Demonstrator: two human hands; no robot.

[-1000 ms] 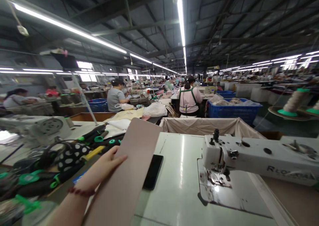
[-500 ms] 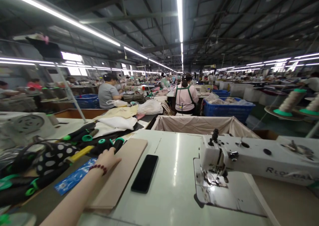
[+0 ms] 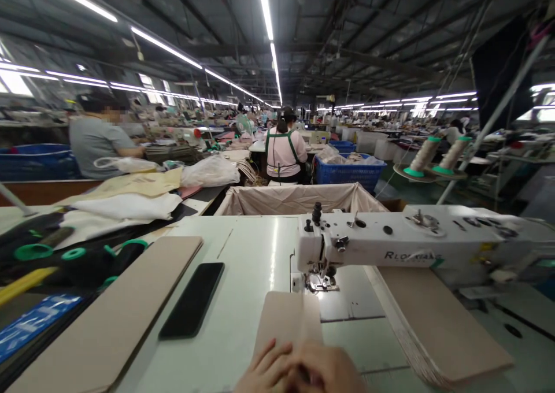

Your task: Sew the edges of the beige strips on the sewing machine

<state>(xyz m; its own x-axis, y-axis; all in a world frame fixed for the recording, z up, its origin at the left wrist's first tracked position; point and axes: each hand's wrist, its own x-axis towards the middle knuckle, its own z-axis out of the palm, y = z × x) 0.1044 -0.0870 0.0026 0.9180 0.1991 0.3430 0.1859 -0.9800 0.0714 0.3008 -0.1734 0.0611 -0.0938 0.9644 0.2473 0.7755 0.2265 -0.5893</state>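
A beige panel [image 3: 281, 318] with rounded corners lies on the pale green table, its far end just in front of the sewing machine's presser foot [image 3: 321, 282]. My left hand [image 3: 269, 369] rests on the panel's near part, fingers stretched out and flat. Close against it, my right hand [image 3: 332, 370] is curled and somewhat blurred. Whatever its fingers hold is hidden. A stack of beige panels [image 3: 113, 306] lies to the left, and a black phone [image 3: 193, 300] is between that stack and my hands.
The white sewing machine [image 3: 368, 240] spans the right side, with another beige panel stack [image 3: 442, 323] under its arm. Black thread spools [image 3: 82, 266] sit at far left. Beyond the table are a cloth-lined bin [image 3: 299, 199], a blue crate [image 3: 349, 173] and a seated person [image 3: 284, 150].
My left hand has left the panel stack at the left and now lies on a single panel before the machine. My right hand has come into view there. The view has turned right.
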